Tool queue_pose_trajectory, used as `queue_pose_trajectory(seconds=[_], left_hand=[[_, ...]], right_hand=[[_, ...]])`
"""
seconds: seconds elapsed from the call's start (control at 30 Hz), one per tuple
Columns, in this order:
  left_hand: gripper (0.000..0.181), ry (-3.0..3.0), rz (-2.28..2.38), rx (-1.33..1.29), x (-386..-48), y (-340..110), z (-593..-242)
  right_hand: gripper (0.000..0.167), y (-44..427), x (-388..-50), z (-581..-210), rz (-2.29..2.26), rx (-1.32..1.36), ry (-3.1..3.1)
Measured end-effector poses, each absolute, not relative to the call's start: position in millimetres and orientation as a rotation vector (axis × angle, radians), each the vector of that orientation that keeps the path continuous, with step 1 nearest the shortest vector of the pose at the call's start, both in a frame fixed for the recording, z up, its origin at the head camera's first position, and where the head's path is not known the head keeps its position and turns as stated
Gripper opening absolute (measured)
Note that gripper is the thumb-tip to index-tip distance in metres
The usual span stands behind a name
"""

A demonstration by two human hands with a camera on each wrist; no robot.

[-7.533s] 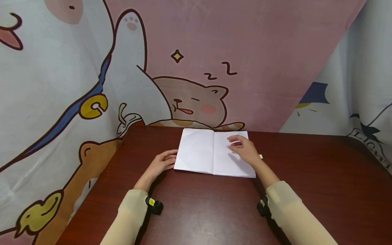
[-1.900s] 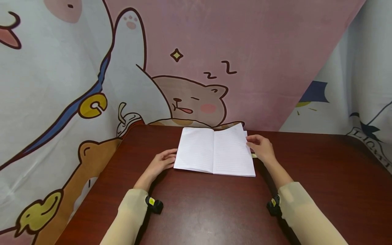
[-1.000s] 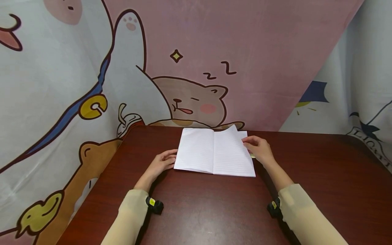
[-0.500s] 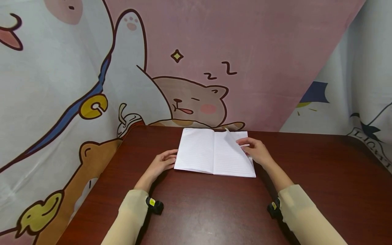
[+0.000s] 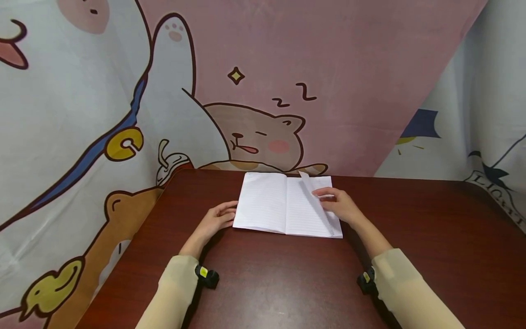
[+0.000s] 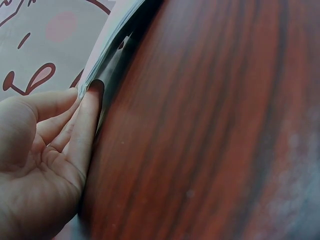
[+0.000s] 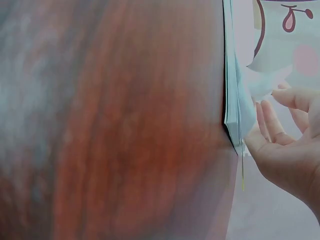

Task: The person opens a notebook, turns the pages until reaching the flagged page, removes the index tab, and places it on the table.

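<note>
An open notebook (image 5: 263, 201) with white ruled pages lies on the table. My left hand (image 5: 217, 217) holds its left edge; in the left wrist view, the thumb is on top and a finger reaches beneath the pages. On the notebook's right half a single page (image 5: 318, 208) stands lifted and bends toward the middle. My right hand (image 5: 339, 203) pinches the raised page at its outer edge. That page also shows as a pale curve by the fingertips in the right wrist view. A thin yellow strip (image 7: 243, 172) sticks out from the notebook's edge there.
The dark red-brown wooden table (image 5: 263, 283) surrounds the notebook. Behind and to the left hangs a cloth (image 5: 349, 82) printed with cartoon animals. Small black cameras (image 5: 210, 277) are strapped at both wrists.
Earlier the right hand hovered over the right page, then took a page at the right edge. It has since drawn that page leftward and folded it up. The left hand has stayed put.
</note>
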State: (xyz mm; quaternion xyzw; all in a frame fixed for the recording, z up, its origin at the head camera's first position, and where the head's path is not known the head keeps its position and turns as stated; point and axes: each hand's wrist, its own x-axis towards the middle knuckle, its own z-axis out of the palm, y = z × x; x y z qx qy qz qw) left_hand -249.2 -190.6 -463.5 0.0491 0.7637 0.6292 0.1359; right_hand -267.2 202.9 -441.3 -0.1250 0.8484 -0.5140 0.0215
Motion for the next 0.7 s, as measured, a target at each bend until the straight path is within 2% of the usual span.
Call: queue_pose_trajectory(seconds=[0.33, 0.7], left_hand=[[0.046, 2.21, 1.829, 0.136, -248.4, -190.2, -462.6], [0.046, 2.214, 1.821, 0.134, -248.6, -191.3, -463.9]], right_hand=[[0.038, 193.4, -266.3, -441.3, -1.658, -0.476, 2.557], [0.039, 181.6, -265.8, -442.0, -1.725, -0.439, 2.544]])
